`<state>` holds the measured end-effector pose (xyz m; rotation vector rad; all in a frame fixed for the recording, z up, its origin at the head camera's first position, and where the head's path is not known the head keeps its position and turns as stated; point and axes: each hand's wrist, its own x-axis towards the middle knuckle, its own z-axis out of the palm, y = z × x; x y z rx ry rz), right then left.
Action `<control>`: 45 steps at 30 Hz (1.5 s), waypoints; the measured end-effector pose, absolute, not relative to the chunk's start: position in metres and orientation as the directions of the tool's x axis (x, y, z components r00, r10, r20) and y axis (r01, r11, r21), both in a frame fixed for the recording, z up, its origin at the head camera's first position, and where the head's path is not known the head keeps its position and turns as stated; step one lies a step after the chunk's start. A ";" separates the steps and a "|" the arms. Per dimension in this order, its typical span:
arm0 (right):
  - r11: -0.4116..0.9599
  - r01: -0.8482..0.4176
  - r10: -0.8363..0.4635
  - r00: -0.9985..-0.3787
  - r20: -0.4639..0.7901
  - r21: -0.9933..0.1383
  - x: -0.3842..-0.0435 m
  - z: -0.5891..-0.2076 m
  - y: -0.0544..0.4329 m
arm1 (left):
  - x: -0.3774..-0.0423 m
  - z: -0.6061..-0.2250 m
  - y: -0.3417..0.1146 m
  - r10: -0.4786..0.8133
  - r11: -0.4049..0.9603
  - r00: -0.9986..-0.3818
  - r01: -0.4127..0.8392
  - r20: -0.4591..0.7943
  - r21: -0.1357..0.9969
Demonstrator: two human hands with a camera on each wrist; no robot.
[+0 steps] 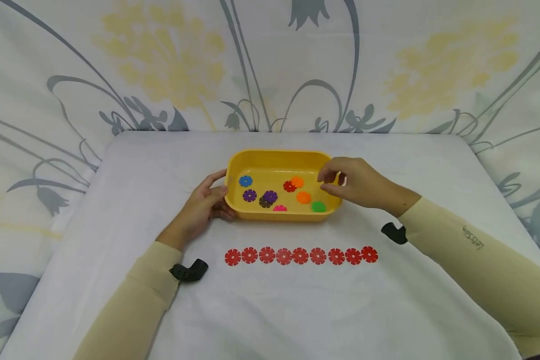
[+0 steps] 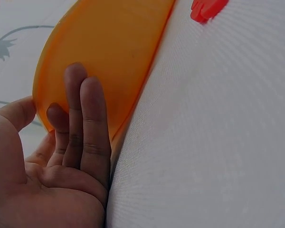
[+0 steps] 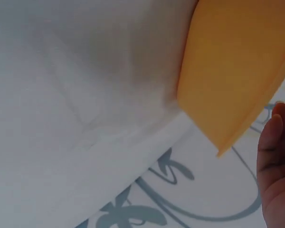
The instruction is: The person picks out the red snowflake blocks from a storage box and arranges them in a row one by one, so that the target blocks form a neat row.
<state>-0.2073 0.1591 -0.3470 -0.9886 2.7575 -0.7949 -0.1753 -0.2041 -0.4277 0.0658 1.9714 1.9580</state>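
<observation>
A yellow plastic tray (image 1: 274,217) stands on the white cloth, with loose flower-shaped discs in it, among them a blue disc (image 1: 245,181), a red disc (image 1: 289,186) and a green disc (image 1: 318,206). At its left end, my left hand (image 1: 202,205) grips the rim between thumb and forefinger. In the left wrist view the other fingers (image 2: 94,118) lie along the tray's outer wall. My right hand (image 1: 357,182) hovers over the tray's right end, thumb and fingers bent and apart, with nothing visible between them. Only part of that hand shows in the right wrist view.
In front of the tray, several red flower discs (image 1: 284,256) lie side by side in a row on the white cloth (image 1: 270,310). A floral-patterned cloth (image 1: 270,65) rises behind. Black wrist pieces (image 1: 190,271) stick out from both beige sleeves.
</observation>
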 end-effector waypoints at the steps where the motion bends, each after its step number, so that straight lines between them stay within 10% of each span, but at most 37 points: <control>1: 0.650 -0.558 -0.625 -0.778 0.055 -0.516 -0.211 -0.348 0.153 | -0.176 -0.428 -0.204 0.284 0.037 -0.934 -0.214 -0.215 0.976; 21: 0.752 -0.519 -0.634 -0.738 -0.231 -0.407 -0.256 -0.379 0.096 | -0.176 -0.432 -0.205 0.305 -0.030 -0.935 -0.198 -0.180 0.980; 45: 0.774 -0.469 -0.608 -0.738 -0.293 -0.426 -0.256 -0.382 0.095 | -0.178 -0.429 -0.205 0.288 0.034 -0.937 -0.198 -0.199 0.980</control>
